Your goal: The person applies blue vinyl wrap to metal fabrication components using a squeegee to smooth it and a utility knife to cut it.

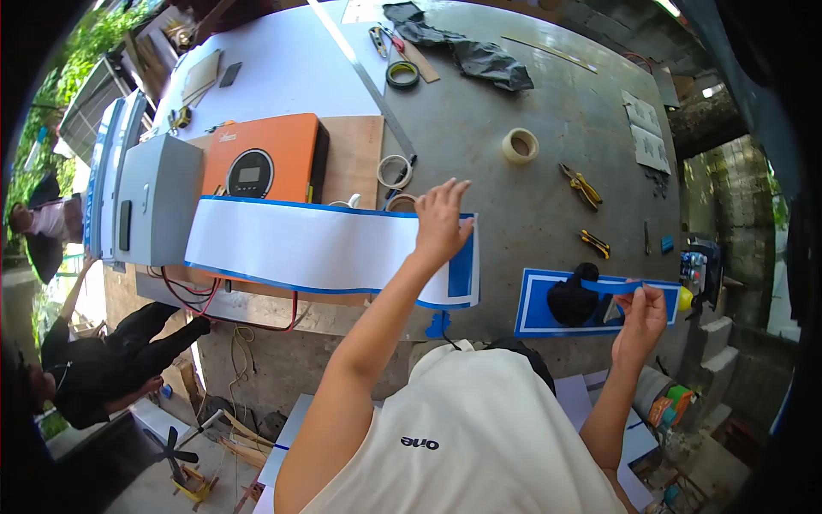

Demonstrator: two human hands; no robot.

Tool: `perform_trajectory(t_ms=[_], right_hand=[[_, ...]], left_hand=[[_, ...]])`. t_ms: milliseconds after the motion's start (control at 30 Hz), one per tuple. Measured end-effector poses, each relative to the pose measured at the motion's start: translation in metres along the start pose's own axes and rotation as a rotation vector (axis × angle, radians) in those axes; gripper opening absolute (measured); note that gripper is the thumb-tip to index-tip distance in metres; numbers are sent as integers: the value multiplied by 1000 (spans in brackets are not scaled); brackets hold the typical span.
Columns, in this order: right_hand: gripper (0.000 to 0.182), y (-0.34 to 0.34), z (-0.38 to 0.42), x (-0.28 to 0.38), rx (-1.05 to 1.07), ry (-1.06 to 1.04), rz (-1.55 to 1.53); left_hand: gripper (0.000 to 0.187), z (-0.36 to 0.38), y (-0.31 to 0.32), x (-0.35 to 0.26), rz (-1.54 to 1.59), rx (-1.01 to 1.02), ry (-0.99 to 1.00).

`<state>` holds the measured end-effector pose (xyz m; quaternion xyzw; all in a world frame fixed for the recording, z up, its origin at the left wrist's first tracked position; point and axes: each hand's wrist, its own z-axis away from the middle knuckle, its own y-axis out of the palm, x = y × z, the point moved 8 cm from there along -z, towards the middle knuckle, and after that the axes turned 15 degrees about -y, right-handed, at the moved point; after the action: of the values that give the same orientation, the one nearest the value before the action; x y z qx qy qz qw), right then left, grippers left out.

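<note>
My left hand is over the right end of a long white sheet with blue borders, its fingers stretched out and apart near the top edge. The sheet lies in a gentle wave, and its left part overlaps an orange inverter. In a pinch of thumb and fingers, my right hand holds a thin blue strip. That strip extends left over a black rounded object, which rests on a blue panel with a white border line.
Rolls of tape, yellow-handled pliers and a yellow cutter lie on the grey table. A long metal ruler crosses the back. Grey box stands left; two people are beyond it.
</note>
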<state>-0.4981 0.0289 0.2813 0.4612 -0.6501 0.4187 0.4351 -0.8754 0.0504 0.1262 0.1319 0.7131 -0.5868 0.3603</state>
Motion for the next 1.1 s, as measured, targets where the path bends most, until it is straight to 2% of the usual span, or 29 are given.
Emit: perform_trajectory(t_ms=[133, 233, 300, 367, 500, 567, 667, 800, 833, 933, 1100], right_hand=[[6, 7, -3, -7, 121, 2, -6], [9, 24, -3, -8, 260, -32, -35], [11, 33, -2, -5, 308, -61, -72], [11, 37, -1, -6, 423, -43, -77], [8, 32, 2, -24, 546, -10, -315], [7, 26, 5, -26, 567, 2, -365], [7, 10, 14, -31, 595, 172, -492], [6, -17, 33, -23, 651, 261, -592], [6, -24, 36, -25, 642, 250, -591], [9, -47, 55, -20, 694, 337, -694], [6, -107, 94, -28, 662, 371, -698]], left_hand=[[72, 58, -27, -111, 464, 64, 125], [74, 106, -31, -181, 554, 148, 207], [69, 127, -17, -202, 553, 104, 206], [64, 142, -9, -214, 477, -25, 181], [51, 176, -2, -228, 333, -287, 103], [49, 195, 4, -233, 286, -355, 27], [46, 232, 6, -242, 261, -445, -35], [38, 276, 12, -250, 301, -409, -90], [38, 287, 11, -256, 306, -409, -76], [37, 319, 16, -261, 479, -367, -196], [40, 382, 33, -276, 581, -339, -216]])
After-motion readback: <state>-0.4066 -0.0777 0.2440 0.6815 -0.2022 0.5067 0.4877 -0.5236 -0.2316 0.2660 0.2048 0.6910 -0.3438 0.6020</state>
